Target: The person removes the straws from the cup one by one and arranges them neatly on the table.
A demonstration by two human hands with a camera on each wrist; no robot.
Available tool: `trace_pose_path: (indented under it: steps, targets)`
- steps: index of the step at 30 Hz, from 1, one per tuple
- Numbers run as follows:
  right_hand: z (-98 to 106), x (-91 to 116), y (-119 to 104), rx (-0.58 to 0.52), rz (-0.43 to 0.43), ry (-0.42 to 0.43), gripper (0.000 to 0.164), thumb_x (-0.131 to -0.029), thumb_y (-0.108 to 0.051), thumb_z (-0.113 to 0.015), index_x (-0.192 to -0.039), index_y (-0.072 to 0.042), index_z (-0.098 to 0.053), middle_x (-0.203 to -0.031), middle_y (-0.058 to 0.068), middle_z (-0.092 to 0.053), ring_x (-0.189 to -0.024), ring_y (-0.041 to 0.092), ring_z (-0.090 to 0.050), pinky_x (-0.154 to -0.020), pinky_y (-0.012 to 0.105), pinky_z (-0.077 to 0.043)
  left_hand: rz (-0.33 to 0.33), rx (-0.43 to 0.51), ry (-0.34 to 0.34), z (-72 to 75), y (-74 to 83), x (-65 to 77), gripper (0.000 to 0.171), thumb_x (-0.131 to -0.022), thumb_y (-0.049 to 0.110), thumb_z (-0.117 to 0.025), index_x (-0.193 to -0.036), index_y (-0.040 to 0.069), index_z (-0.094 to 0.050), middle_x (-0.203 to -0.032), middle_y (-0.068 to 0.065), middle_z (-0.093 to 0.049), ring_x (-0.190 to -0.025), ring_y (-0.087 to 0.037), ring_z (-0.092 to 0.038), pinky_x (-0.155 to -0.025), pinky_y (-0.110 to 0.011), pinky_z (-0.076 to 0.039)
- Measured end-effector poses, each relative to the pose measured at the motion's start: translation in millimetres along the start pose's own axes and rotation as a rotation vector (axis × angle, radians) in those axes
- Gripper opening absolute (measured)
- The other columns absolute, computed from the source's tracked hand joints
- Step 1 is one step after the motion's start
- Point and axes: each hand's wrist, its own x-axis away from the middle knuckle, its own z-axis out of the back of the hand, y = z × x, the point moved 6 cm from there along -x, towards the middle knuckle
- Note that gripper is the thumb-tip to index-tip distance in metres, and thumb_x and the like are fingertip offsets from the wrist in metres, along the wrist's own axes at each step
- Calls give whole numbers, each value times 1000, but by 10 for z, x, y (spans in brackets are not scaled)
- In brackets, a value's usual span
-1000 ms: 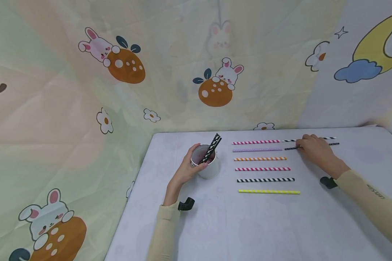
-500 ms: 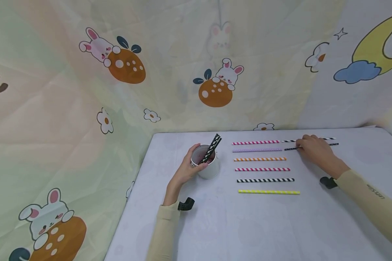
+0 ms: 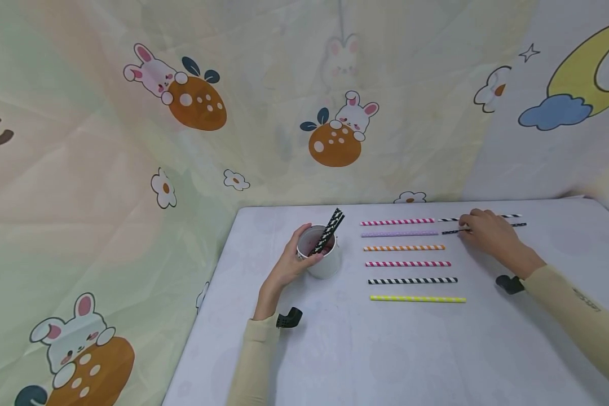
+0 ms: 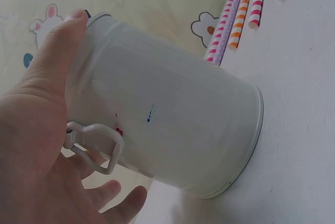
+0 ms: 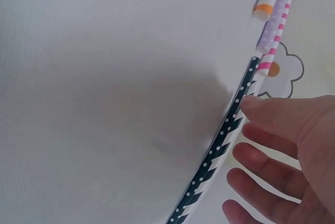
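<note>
My left hand [image 3: 289, 266] grips a white pail [image 3: 326, 268] at its upper side, thumb near the rim; the pail tilts in the left wrist view, where its wire handle [image 4: 112, 153] hangs beside the palm. Black patterned paper straws [image 3: 329, 232] lean out of its mouth. At the back right, my right hand [image 3: 491, 237] is over two straws. One is black with white dots [image 5: 211, 156]; the other, striped black and white [image 5: 211, 174], lies right alongside. In the right wrist view the thumb tip is at these straws and the fingers are spread apart, loosely bent.
Left of those lie a pink striped straw [image 3: 397, 222] and a lavender one [image 3: 399, 234]. Nearer are orange [image 3: 404, 248], pink [image 3: 408, 264], black-striped [image 3: 413, 281] and yellow [image 3: 418, 299] straws in parallel rows on the white table [image 3: 385, 355]. A printed curtain [image 3: 264, 113] stands behind.
My right hand has shifted very slightly at the dotted straw. My left hand, the pail and the other straws stay where they were.
</note>
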Motion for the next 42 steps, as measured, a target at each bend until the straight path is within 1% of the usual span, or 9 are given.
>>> trace_pose_path:
  steps: [5,9,14,18,20,28,33,37,42]
  targets:
    - [39,11,-43,-37,-13,5,30,-90,-13,-73,-112,6,-67,-107,28,-63,-97,45,-59,-82,59,-48,-18,-2,28,4,7,10,84,-88,26,-76,-156,29,-29,-153,-7,-44,-141,-29,-40,-116,-59,-26]
    - [61,13,-106,-112,-43,-1,36,-90,-17,-73,-116,6,-65,-111,29,-62,-99,44,-60,-84,59,-49,-24,-1,32,1,14,19,84,-87,28,-77,-156,30,-29,-152,-6,-44,-141,-28,-41,-116,-59,-27]
    - [74,11,-213,-271,-106,-24,43,-93,-24,-72,-123,6,-62,-117,30,-60,-105,44,-56,-89,60,-48,-20,0,15,-5,19,9,85,-89,21,-75,-158,23,-26,-154,-12,-42,-143,-33,-38,-117,-60,-25]
    - [105,17,-320,-375,-120,-10,46,-96,-27,-69,-126,6,-60,-122,31,-58,-112,46,-53,-94,62,-45,-5,6,-15,-7,0,-17,87,-90,15,-72,-160,13,-21,-156,-19,-38,-144,-39,-35,-118,-62,-22]
    - [121,18,-381,-408,-115,10,46,-96,-27,-68,-127,6,-61,-124,30,-58,-115,46,-52,-96,62,-45,1,7,-14,-5,-11,-23,87,-89,16,-73,-159,11,-21,-155,-19,-39,-144,-38,-36,-118,-61,-23]
    - [112,21,-549,-499,-100,58,44,-97,-30,-67,-126,3,-61,-128,27,-58,-118,45,-53,-98,62,-45,-19,-8,22,2,10,12,84,-87,28,-77,-156,31,-28,-152,-7,-44,-140,-29,-41,-116,-58,-28]
    - [123,24,-641,-541,-91,75,46,-97,-34,-67,-126,1,-62,-129,26,-58,-119,44,-53,-97,61,-46,-23,-14,28,3,2,11,86,-87,31,-78,-156,29,-28,-152,-6,-45,-140,-28,-41,-116,-58,-28]
    - [106,16,-718,-570,-100,80,46,-98,-34,-66,-127,0,-62,-131,25,-58,-120,44,-54,-97,60,-47,-26,-6,27,3,-3,6,84,-88,26,-76,-157,26,-28,-152,-8,-45,-141,-30,-41,-116,-59,-28]
    - [79,13,-812,-616,-110,85,45,-98,-35,-66,-128,-2,-62,-131,24,-59,-119,44,-55,-98,60,-46,-26,1,27,2,-5,0,83,-88,22,-76,-156,29,-29,-152,-10,-44,-141,-33,-40,-115,-61,-27]
